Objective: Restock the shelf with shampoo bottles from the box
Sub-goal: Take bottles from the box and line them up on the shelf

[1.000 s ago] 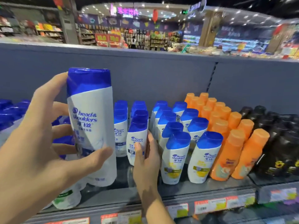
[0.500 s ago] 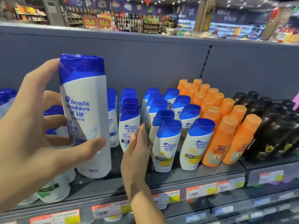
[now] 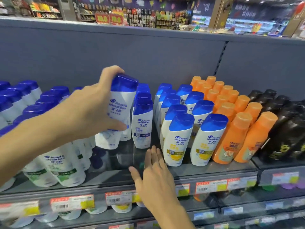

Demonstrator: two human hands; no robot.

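Note:
My left hand [image 3: 92,109] grips a white shampoo bottle with a blue cap [image 3: 120,103], tilted to the right, its base just above the shelf [image 3: 115,177] in front of a row of like bottles [image 3: 142,123]. My right hand [image 3: 153,172] is flat, fingers straight, over the bare patch of shelf beside the yellow-label bottles [image 3: 177,139]. It holds nothing. The box is not in view.
Green-label white bottles [image 3: 62,167] stand front left, with blue-capped rows [image 3: 21,100] behind. Orange bottles [image 3: 237,129] and black bottles [image 3: 283,129] fill the right. Price tags [image 3: 209,186] line the shelf edge. A lower shelf [image 3: 231,205] holds more bottles.
My left hand has carried the bottle forward and right, tilting it down toward the shelf. My right hand has drawn back from the bottles to the shelf's front.

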